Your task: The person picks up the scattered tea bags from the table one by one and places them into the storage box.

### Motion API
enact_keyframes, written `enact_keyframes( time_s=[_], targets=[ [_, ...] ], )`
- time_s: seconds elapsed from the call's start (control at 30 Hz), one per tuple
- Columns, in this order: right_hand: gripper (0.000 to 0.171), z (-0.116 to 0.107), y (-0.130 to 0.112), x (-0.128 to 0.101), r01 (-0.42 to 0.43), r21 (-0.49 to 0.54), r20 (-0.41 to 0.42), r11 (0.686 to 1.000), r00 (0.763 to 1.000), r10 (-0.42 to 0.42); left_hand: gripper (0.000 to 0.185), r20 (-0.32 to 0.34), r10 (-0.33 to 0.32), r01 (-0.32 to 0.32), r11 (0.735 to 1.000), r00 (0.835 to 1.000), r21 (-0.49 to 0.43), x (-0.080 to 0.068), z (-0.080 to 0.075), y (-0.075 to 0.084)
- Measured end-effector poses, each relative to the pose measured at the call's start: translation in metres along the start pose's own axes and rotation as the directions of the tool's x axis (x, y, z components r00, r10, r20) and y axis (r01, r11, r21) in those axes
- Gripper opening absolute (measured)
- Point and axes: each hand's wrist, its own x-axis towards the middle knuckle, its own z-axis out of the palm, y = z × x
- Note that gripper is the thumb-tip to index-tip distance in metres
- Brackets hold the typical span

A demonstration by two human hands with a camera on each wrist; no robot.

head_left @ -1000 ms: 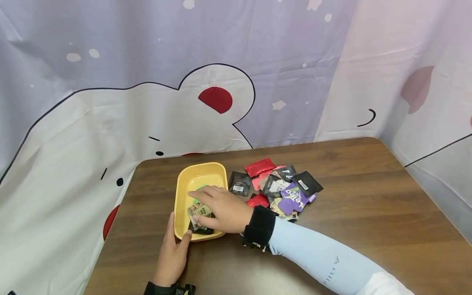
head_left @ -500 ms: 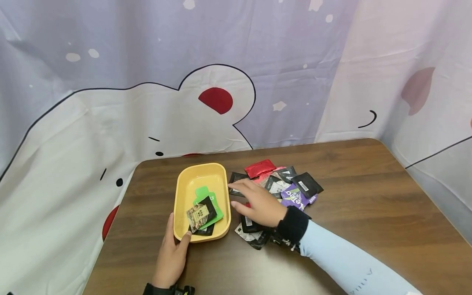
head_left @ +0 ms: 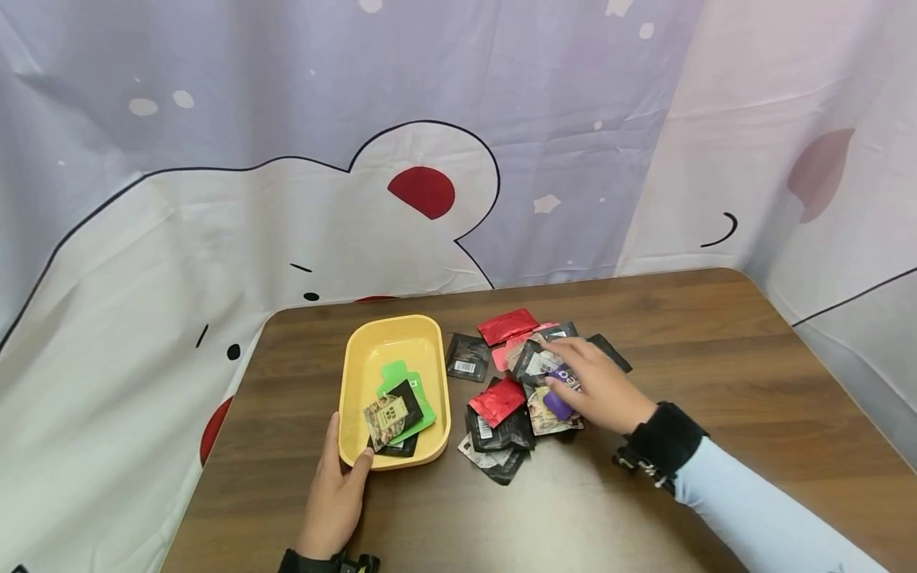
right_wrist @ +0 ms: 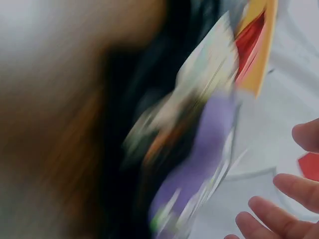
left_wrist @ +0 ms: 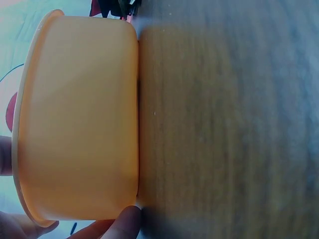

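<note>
Head view: R hand (head_left: 598, 390) atop packet pile, fingers spread over purple packet (head_left: 562, 391) — not clamped. L hand (head_left: 335, 493) steadies yellow tray (head_left: 356, 358), thumb hooked on rim — tray lies left of pile.

Yellow tray (head_left: 358, 374); green packet (head_left: 401, 379) inside. Red packet (head_left: 499, 400), purple packet (head_left: 561, 398), black packets (head_left: 467, 357) on dark brown wood-grain tabletop (head_left: 716, 374).
</note>
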Motion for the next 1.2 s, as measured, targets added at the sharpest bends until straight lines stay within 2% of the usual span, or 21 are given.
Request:
enact_keyframes(
  time_s=[0.17,0.33,0.43,0.57,1.2],
  targets=[
    [0.061,-0.012,0.036,-0.013,-0.073,-0.064,0.012,0.995,0.997,0.074,0.084,0.002,-0.004,0.004,1.000,1.000,0.003,-0.001,-0.001,0.000],
    [0.074,-0.018,0.058,-0.023,-0.168,-0.131,0.099,0.977,0.978,0.182,0.085,-0.002,-0.003,0.003,1.000,1.000,0.006,-0.001,-0.002,-0.001],
    [0.076,-0.020,0.061,-0.026,-0.184,-0.148,0.154,0.972,0.966,0.207,0.085,-0.005,-0.001,0.001,1.000,1.000,0.011,-0.001,-0.002,-0.001],
    [0.071,-0.020,0.059,-0.028,-0.190,-0.147,0.190,0.971,0.958,0.216,0.085,-0.006,-0.001,0.001,1.000,1.000,0.012,-0.001,-0.003,-0.001],
    [0.059,-0.017,0.065,-0.032,-0.203,-0.148,0.188,0.968,0.955,0.229,0.084,-0.013,-0.016,0.016,1.000,1.000,0.009,-0.001,-0.002,0.000]
  ],
)
